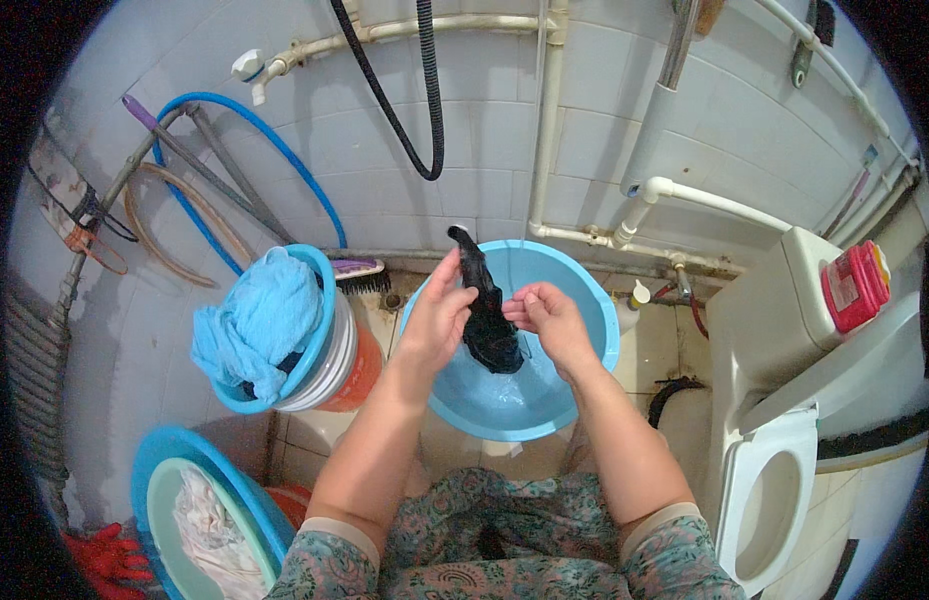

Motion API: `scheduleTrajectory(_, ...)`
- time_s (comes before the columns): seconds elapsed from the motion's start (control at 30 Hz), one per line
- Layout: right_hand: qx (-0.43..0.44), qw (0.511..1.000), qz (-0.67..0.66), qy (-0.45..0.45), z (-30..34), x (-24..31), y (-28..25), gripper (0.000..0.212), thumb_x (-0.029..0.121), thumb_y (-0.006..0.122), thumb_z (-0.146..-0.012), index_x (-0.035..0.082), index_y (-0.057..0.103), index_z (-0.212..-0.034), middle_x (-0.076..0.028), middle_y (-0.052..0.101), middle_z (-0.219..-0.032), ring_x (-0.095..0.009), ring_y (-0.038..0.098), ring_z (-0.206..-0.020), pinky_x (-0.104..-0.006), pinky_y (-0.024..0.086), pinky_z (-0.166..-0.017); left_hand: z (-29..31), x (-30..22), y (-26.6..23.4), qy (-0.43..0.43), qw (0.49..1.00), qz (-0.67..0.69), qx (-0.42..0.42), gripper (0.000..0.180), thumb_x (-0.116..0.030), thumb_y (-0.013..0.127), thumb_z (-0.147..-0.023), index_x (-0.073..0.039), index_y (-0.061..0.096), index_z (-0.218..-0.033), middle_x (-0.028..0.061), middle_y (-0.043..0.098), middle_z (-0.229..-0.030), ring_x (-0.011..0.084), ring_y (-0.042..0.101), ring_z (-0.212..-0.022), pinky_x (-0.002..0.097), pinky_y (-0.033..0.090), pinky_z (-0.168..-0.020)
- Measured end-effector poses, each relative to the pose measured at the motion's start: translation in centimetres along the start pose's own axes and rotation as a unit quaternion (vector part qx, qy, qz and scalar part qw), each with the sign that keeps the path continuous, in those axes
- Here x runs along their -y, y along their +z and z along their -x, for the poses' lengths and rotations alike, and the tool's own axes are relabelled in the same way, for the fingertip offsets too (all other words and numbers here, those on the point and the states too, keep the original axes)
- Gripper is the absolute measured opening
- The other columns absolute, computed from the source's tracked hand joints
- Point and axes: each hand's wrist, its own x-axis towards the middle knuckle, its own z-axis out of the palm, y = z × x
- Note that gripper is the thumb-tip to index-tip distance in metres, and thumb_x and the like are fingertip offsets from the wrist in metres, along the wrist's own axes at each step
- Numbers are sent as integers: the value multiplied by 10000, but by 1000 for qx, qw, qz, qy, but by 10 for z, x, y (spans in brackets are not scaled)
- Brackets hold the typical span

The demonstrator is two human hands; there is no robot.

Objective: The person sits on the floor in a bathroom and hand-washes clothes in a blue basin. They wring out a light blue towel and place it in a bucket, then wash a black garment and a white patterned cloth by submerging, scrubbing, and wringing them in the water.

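A long, narrow piece of wet black cloth (487, 325) hangs over the light blue basin (584, 385), its thin upper end sticking up past my fingers. It may be a sock, but its exact kind is not plain. My left hand (442, 312) grips it along its left side, thumb against the fabric. From the right, my right hand (549, 320) has its thumb and fingers pinched together at the cloth's edge. Some water shows in the bottom of the basin beneath the cloth's lower end.
Left of the basin, a blue basin of light blue cloth (259, 310) sits on stacked buckets (359, 360). Nearer are a pale green basin (169, 525) with whitish cloth and a red glove (109, 560). A brush (359, 272) lies by the wall. A toilet (724, 490) stands right.
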Motion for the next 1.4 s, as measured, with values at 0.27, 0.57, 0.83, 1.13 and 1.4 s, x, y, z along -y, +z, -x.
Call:
scheduleTrajectory(0.27, -37, 942, 313, -117, 13, -2, 17, 358, 209, 654, -735, 26, 509, -1007, -189, 594, -897, -334, 584, -839, -379, 464, -705, 2, 8, 9, -72, 994, 50, 62, 477, 10, 443, -840, 1, 311, -1298, 115, 429, -1249, 203, 470, -1104, 329, 385, -943)
scheduleTrajectory(0.57, -12, 957, 279, -82, 10, -1, 6, 211, 209, 510, -838, 25, 557, -929, -206, 592, -789, -329, 589, -773, -378, 449, -651, 2, -4, 7, -69, 997, -29, -14, 495, -26, 508, -829, -58, 335, -1292, 71, 502, -1127, 162, 500, -1017, 290, 407, -871)
scheduleTrajectory(0.83, 42, 977, -208, 26, 12, 20, -3, 284, 252, 428, -918, 74, 474, -1134, -31, 566, -1035, -126, 540, -909, -294, 427, -793, 1, -1, 0, -61, 971, -230, -7, 659, -154, 593, -816, -5, 234, -1347, 157, 355, -1311, 242, 324, -1236, 331, 303, -989)
scheduleTrajectory(1.13, -8, 960, -271, -74, 4, 46, -26, 269, 216, 420, -916, 51, 482, -1119, -47, 575, -1017, -151, 545, -930, -305, 417, -835, -5, -11, -11, -20, 950, -312, -20, 500, -7, 525, -709, 6, 445, -1202, 110, 555, -1054, 189, 515, -977, 301, 400, -866)
scheduleTrajectory(1.4, 65, 921, -381, -46, 1, 46, -22, 245, 153, 463, -894, 33, 484, -1107, -65, 577, -1012, -175, 558, -929, -311, 445, -840, 0, 9, -3, 41, 784, -613, 91, 696, -333, 677, -704, -3, 406, -1253, 217, 521, -1137, 316, 531, -1028, 348, 416, -870)
